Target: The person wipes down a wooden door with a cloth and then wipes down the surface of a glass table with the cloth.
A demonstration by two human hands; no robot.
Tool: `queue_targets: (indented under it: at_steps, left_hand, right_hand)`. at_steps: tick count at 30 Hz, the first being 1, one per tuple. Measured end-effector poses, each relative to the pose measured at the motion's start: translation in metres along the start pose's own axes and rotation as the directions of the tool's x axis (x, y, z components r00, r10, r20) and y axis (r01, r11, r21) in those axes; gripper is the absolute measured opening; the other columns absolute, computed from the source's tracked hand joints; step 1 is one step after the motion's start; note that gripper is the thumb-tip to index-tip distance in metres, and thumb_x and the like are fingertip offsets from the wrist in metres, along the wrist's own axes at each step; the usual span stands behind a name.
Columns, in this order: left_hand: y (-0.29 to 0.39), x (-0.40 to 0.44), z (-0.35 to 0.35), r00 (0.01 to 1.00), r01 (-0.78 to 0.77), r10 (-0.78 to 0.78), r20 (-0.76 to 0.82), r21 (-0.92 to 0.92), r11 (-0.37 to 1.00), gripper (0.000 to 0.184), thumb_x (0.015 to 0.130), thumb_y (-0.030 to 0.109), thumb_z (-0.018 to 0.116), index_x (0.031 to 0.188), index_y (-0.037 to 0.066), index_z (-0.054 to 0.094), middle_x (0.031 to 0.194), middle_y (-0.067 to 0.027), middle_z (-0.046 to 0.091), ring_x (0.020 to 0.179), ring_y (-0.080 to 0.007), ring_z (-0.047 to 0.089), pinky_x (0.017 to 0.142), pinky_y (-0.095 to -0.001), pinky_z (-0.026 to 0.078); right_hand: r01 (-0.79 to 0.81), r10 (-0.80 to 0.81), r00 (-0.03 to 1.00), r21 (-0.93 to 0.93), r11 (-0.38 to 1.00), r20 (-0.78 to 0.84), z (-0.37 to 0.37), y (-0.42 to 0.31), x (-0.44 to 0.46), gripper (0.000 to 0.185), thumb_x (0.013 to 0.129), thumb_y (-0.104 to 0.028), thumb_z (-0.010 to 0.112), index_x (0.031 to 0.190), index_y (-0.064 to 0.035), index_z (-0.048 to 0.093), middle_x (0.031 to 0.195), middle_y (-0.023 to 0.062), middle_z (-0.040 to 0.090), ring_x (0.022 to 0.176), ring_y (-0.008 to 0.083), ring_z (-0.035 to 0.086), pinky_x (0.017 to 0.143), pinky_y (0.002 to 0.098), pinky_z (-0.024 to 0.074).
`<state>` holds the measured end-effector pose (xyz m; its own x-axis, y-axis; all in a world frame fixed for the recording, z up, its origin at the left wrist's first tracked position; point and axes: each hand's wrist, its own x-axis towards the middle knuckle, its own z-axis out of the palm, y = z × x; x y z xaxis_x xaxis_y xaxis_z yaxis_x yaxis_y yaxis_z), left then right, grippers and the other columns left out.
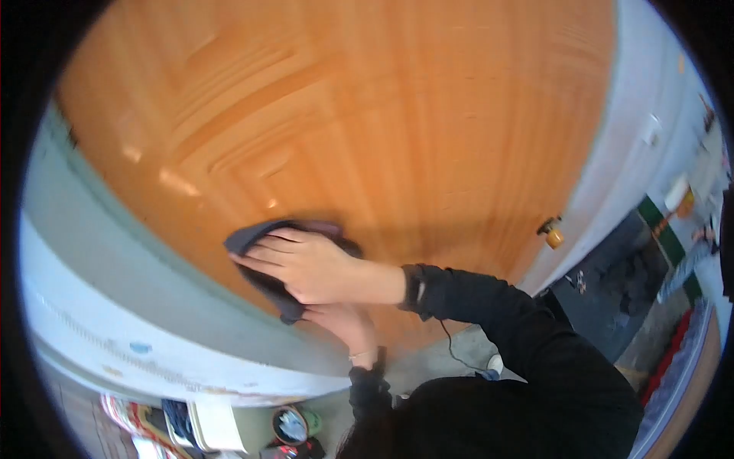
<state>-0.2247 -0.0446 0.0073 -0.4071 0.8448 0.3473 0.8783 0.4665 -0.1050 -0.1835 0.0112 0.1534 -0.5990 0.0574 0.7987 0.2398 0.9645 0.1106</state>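
Note:
A dark grey cloth (264, 284) is bunched against the orange panelled door (428, 153), near the door's left edge. My right hand (310, 264) lies over the cloth with its fingers stretched, holding it pressed to the door. A black band is around that wrist. Just below, my left hand (344, 325) reaches up to the cloth's lower edge, a thin bracelet on its wrist. Most of its fingers are hidden behind the cloth and the right hand.
A brass-coloured knob (553, 234) sticks out at the door's right side. A pale frame (153, 283) runs along its left. Below are a bin (290, 425) with a liner, a white container (216, 424), a dark mat (612, 279) and a thin black cable (453, 348).

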Motion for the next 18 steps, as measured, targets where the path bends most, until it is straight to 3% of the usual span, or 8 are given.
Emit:
queue_targets:
  at_steps: [2, 3, 4, 8, 10, 11, 13, 18]
  left_hand:
    - [0.021, 0.011, 0.003, 0.998, -0.017, 0.018, -0.068, 0.010, 1.000, 0.080, 0.096, 0.039, 0.043, 0.135, -0.025, 0.016, 0.139, -0.0484, 0.016, 0.130, -0.0606, 0.018, 0.111, -0.0606, 0.014]
    - [0.034, 0.014, -0.030, 0.948, -0.078, -0.057, -0.314, -0.399, 0.914, 0.080, 0.097, 0.040, 0.042, 0.135, -0.025, 0.015, 0.139, -0.0494, 0.014, 0.130, -0.0616, 0.016, 0.110, -0.0615, 0.014]
    - [0.052, 0.018, -0.054, 0.852, -0.223, -0.223, -0.473, -0.714, 0.664, 0.081, 0.098, 0.041, 0.042, 0.134, -0.025, 0.014, 0.138, -0.0504, 0.012, 0.130, -0.0627, 0.014, 0.110, -0.0624, 0.013]
    - [0.138, 0.027, -0.111, 0.824, -0.264, -0.053, -0.564, -0.465, 0.845, 0.075, 0.096, 0.041, 0.044, 0.131, -0.022, 0.027, 0.131, -0.0511, 0.026, 0.125, -0.0645, 0.024, 0.107, -0.0651, 0.020]
    - [0.187, 0.026, -0.137, 0.777, -0.425, 0.068, -0.626, -0.441, 0.790, 0.074, 0.096, 0.042, 0.045, 0.132, -0.019, 0.028, 0.136, -0.0482, 0.022, 0.129, -0.0629, 0.019, 0.109, -0.0631, 0.015]
    - [0.215, 0.016, -0.152, 0.804, -0.447, 0.130, -0.580, -0.445, 0.776, 0.069, 0.092, 0.041, 0.051, 0.130, -0.015, 0.036, 0.135, -0.0435, 0.030, 0.129, -0.0596, 0.025, 0.109, -0.0619, 0.019]
    - [0.270, 0.002, -0.157, 0.694, -0.613, 0.254, -0.674, -0.368, 0.699, 0.059, 0.088, 0.040, 0.058, 0.125, -0.005, 0.048, 0.129, -0.0316, 0.046, 0.129, -0.0504, 0.035, 0.109, -0.0586, 0.023]
    - [0.373, -0.043, -0.136, 0.565, -0.800, 0.386, -0.729, -0.367, 0.475, 0.046, 0.086, 0.031, 0.059, 0.119, -0.001, 0.055, 0.124, -0.0221, 0.052, 0.124, -0.0411, 0.043, 0.107, -0.0510, 0.029]
  right_hand:
    - [-0.016, 0.006, 0.998, -0.156, 0.988, -0.069, -0.039, 0.013, 0.016, 0.065, 0.072, -0.018, 0.062, 0.134, -0.0029, 0.049, 0.129, 0.0091, 0.055, 0.124, 0.0198, 0.048, 0.109, 0.0349, 0.0297]
    - [-0.027, 0.001, 0.992, -0.208, 0.978, -0.124, -0.068, 0.022, 0.021, 0.066, 0.070, -0.019, 0.064, 0.133, -0.0037, 0.050, 0.126, 0.0091, 0.056, 0.121, 0.0207, 0.049, 0.108, 0.0359, 0.0312]
    - [-0.039, -0.007, 0.984, -0.258, 0.965, -0.175, -0.096, 0.033, 0.025, 0.067, 0.069, -0.020, 0.065, 0.132, -0.0045, 0.050, 0.123, 0.0091, 0.057, 0.119, 0.0216, 0.051, 0.107, 0.0369, 0.0327]
    - [-0.123, -0.034, 0.946, -0.455, 0.882, -0.321, -0.216, 0.090, -0.003, 0.072, 0.063, -0.027, 0.069, 0.130, -0.0088, 0.051, 0.121, 0.0125, 0.055, 0.112, 0.0293, 0.054, 0.100, 0.0417, 0.0396]
    - [-0.243, 0.068, 0.938, -0.505, 0.828, -0.340, -0.282, 0.112, -0.040, 0.075, 0.063, -0.027, 0.069, 0.132, -0.0088, 0.047, 0.120, 0.0162, 0.055, 0.111, 0.0348, 0.052, 0.099, 0.0439, 0.0396]
    - [-0.298, 0.116, 0.931, -0.538, 0.789, -0.347, -0.314, 0.126, -0.063, 0.078, 0.065, -0.027, 0.069, 0.135, -0.0081, 0.043, 0.120, 0.0183, 0.053, 0.111, 0.0371, 0.051, 0.098, 0.0453, 0.0389]
    - [-0.416, 0.229, 0.899, -0.565, 0.712, -0.373, -0.363, 0.148, -0.119, 0.084, 0.067, -0.026, 0.068, 0.142, -0.0079, 0.034, 0.123, 0.0223, 0.049, 0.114, 0.0408, 0.047, 0.100, 0.0474, 0.0367]
    - [-0.676, 0.524, 0.735, -0.518, 0.524, -0.430, -0.407, 0.171, -0.250, 0.091, 0.071, -0.020, 0.065, 0.150, -0.0094, 0.020, 0.136, 0.0279, 0.038, 0.127, 0.0445, 0.037, 0.109, 0.0470, 0.0295]
